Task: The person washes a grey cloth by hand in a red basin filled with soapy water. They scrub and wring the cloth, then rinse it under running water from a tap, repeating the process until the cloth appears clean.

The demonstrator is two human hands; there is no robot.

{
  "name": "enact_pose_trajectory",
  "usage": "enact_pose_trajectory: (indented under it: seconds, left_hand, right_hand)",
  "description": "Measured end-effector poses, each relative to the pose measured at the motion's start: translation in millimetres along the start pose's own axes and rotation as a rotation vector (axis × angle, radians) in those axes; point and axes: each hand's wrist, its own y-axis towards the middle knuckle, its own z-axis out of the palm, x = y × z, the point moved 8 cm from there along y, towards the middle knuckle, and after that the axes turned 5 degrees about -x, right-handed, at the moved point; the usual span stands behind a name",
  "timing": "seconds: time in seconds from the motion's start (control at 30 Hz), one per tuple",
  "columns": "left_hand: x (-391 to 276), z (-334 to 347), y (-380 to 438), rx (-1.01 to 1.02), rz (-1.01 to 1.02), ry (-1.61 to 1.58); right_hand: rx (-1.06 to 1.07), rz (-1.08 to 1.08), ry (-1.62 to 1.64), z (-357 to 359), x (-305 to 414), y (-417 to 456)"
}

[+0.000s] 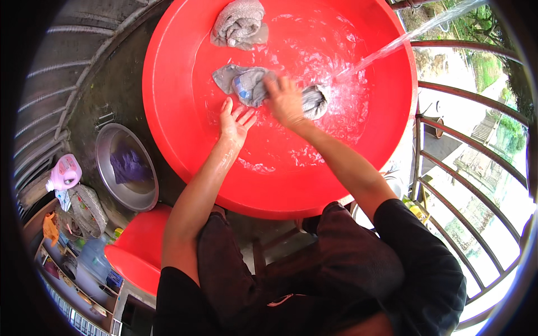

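Observation:
A large red plastic tub (269, 197) with water in it stands before me. My left hand (236, 124) is palm up with fingers apart, holding nothing, just below a grey cloth with a blue-and-white patch (252, 86). My right hand (286, 101) is beside that cloth's right end, its fingertips blurred; whether it grips the cloth I cannot tell. Right of this hand lies another grey cloth piece (315, 102), partly hidden by the hand. A rolled light grey towel (239, 23) sits near the tub's far side. A stream of water (378, 52) falls in from the upper right.
On the left, a metal basin (153, 191) holds a purple cloth (130, 164) in water. Nearer are a red plastic container (141, 248), a pink jug (67, 171) and a shelf with household items. Metal railings (475, 98) run along the right side.

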Motion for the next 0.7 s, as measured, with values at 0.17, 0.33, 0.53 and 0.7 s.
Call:
enact_pose_trajectory:
  seconds: [0.17, 0.33, 0.53, 0.7]
  left_hand:
    - [-20, 35, 1, 0.407, 0.025, -0.115]
    - [-12, 52, -16, 0.755, -0.168, -0.027]
    - [-2, 57, -5, 0.256, 0.128, -0.044]
    - [-3, 67, -8, 0.513, -0.052, -0.126]
  right_hand:
    - [-0.055, -0.213, 0.575, -38, 89, -39]
    - [-0.136, -0.293, 0.604, -84, 124, -43]
    - [-0.105, 0.147, 0.43, -51, 59, 46]
    - [0.026, 0.166, 0.503, -67, 76, 13]
